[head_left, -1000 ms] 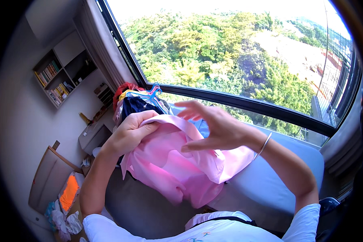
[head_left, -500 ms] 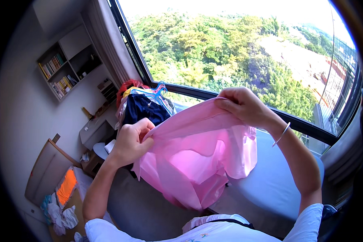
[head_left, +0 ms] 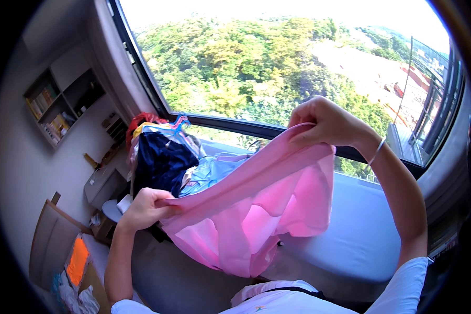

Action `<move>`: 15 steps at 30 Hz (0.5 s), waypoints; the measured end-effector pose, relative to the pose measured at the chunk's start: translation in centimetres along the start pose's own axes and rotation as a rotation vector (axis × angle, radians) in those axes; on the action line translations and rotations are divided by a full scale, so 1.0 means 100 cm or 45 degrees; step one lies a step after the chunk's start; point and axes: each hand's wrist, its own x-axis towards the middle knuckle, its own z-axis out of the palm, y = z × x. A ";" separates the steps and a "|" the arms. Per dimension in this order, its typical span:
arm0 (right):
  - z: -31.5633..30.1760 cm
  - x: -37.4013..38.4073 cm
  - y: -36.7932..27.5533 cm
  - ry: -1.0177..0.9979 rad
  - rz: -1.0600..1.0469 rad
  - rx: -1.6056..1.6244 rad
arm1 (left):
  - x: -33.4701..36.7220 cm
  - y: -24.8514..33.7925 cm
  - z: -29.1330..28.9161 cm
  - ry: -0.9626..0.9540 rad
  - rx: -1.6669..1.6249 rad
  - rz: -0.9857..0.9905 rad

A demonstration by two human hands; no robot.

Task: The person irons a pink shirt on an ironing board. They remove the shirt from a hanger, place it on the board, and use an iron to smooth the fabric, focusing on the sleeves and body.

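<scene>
A thin pink garment (head_left: pixel 256 209) hangs stretched between my two hands, its folds dropping in front of me. My left hand (head_left: pixel 145 208) pinches one end of its top edge. Higher and to the right, my right hand (head_left: pixel 327 123), with a bracelet on the wrist, grips the other end. That edge slopes up from left to right. Past the pink cloth lies a heap of clothes: a navy garment (head_left: pixel 159 159), a light blue one (head_left: pixel 212 172), and red cloth (head_left: pixel 138 125). Blue hangers (head_left: pixel 179 121) stick out of the heap. The garment's exact kind is unclear.
A pale blue padded window seat (head_left: pixel 345 230) runs below a large window with a dark frame (head_left: pixel 225 121). At left are a wall shelf with books (head_left: pixel 60 112), a bed headboard (head_left: pixel 49 235), an orange cloth (head_left: pixel 77 261) and crumpled white fabric (head_left: pixel 77 295).
My hands have moved farther apart, the left going left and down. The top edge is pulled straighter, and the light blue garment shows behind it. The view has shifted right.
</scene>
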 end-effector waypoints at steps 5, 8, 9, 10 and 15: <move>0.012 0.010 0.058 -0.493 0.005 -0.332 | 0.044 -0.044 -0.011 0.342 0.128 0.144; 0.041 0.025 0.119 -0.183 0.062 -0.731 | 0.100 -0.067 -0.016 0.454 0.255 0.292; 0.027 0.022 0.119 0.060 0.139 -0.749 | 0.134 -0.055 -0.019 0.498 0.437 0.435; 0.000 0.025 0.119 0.357 0.231 -0.908 | 0.172 -0.034 -0.024 0.570 0.428 0.567; -0.181 0.009 0.013 1.533 -0.211 -1.322 | 0.239 0.172 -0.156 1.241 0.599 0.983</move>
